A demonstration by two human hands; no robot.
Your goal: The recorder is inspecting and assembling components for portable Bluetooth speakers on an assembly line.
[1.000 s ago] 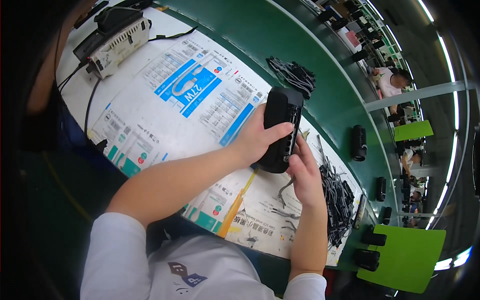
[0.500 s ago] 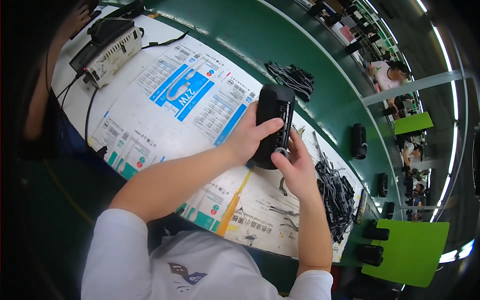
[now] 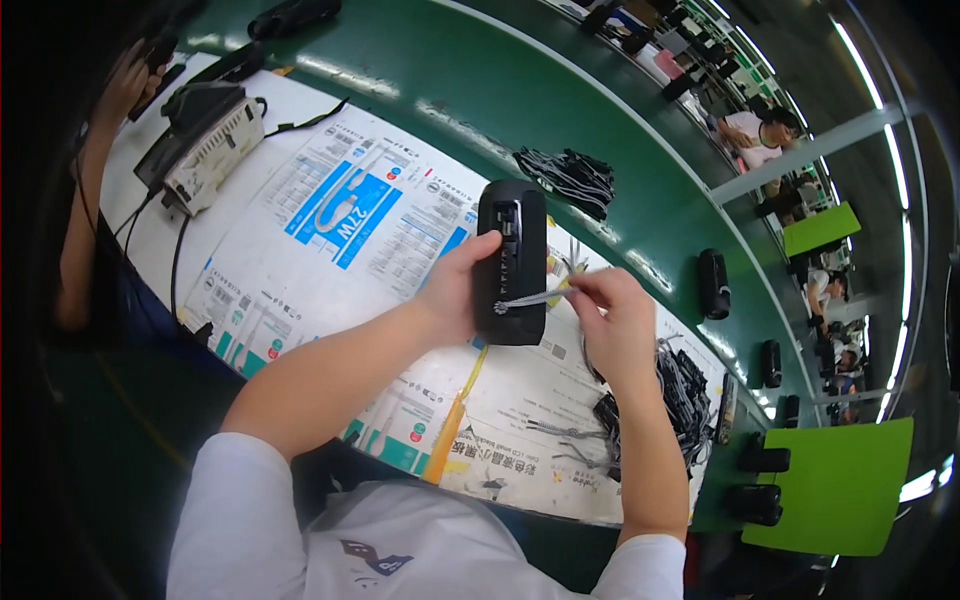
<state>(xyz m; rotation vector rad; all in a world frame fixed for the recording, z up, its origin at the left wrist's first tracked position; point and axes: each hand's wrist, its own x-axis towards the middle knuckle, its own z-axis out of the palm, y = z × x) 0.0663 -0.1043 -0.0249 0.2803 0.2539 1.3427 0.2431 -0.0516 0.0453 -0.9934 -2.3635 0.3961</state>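
Observation:
A black cylindrical device that looks like a portable speaker stands upright over the table, its side panel with ports and buttons facing me. My left hand is closed around its left side, thumb on the panel's edge. A grey braided cord runs from the lower end of that panel toward the right. My right hand pinches the cord's far part between thumb and fingers, holding it stretched away from the speaker. Beside my right forearm lies a heap of black and grey cords.
A bundle of cords rests on the green conveyor. More black speakers stand along it to the right. A white-and-black boxy device with cables sits at the table's left, near another person's hand. Green boards are at right.
The speaker has turned so its port panel faces me more. My right hand has moved off the speaker to the right, drawing the grey cord out straight.

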